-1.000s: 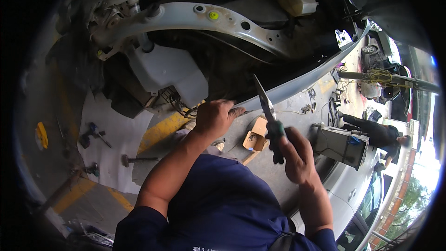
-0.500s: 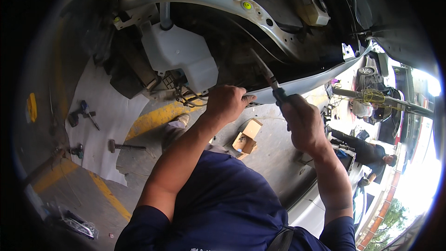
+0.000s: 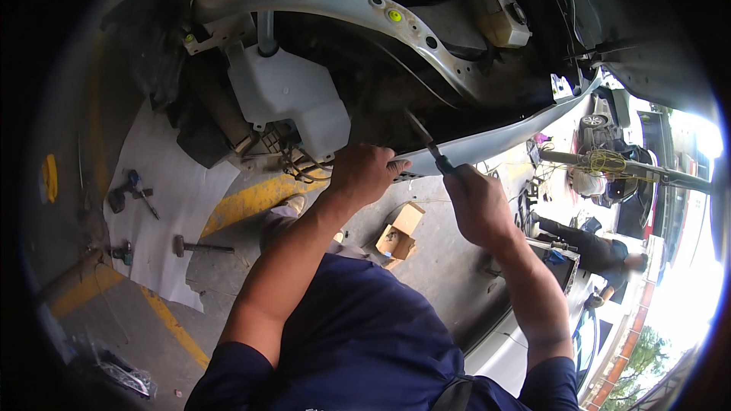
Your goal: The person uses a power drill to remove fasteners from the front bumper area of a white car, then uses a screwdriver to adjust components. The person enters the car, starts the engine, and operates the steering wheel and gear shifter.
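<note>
My right hand is wrapped round the dark teal handle of a hand tool with a long, tapered metal end; its exact kind is unclear. The tool's tip points up and left, over the dark gap behind a curved silver car body panel. My left hand grips that panel's left end, its fingers curled over the edge and the thumb towards the right. Just above my left hand hangs a white plastic reservoir, with dark cables below it.
A silver curved beam spans above. On the floor are an open cardboard box and a white sheet bearing a hammer and power drills. A person stands at the right near cars and a pole.
My right hand and the tool have moved down and slightly left, bringing the tool closer to the panel edge. My left hand stays on the panel; the whole view has shifted slightly.
</note>
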`<state>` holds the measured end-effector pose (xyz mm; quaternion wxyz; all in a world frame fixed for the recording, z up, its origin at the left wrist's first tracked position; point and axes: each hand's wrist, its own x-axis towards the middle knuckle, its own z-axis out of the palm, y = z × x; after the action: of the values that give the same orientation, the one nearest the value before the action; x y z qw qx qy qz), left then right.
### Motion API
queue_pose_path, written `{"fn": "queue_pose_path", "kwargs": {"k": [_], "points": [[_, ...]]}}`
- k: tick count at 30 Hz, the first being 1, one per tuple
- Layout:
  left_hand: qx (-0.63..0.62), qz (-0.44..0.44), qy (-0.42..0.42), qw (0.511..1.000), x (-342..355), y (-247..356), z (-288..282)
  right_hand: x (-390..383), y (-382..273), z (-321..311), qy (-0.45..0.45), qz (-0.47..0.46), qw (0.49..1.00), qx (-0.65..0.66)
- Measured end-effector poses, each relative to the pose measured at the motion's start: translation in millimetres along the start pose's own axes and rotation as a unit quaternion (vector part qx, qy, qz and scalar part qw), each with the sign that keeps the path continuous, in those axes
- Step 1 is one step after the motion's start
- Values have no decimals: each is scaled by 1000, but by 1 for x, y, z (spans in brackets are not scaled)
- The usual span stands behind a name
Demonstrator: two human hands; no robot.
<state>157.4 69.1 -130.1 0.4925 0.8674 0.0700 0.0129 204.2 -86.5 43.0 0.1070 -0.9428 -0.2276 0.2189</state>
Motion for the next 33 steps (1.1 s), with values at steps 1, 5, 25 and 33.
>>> {"fn": "queue_pose_path", "kwargs": {"k": [1, 5, 25, 33], "points": [[18, 1, -4, 1000, -1, -1, 2, -1, 0, 1, 3, -7, 1000, 12], [-6, 12, 42, 999, 0, -4, 7, 0, 10, 11, -39, 25, 998, -34], [-9, 14, 41, 999, 2, -4, 3, -14, 8, 25, 64, -20, 997, 41], [37, 3, 24, 999, 3, 0, 1, -10, 5, 31, 54, -14, 998, 42]]}}
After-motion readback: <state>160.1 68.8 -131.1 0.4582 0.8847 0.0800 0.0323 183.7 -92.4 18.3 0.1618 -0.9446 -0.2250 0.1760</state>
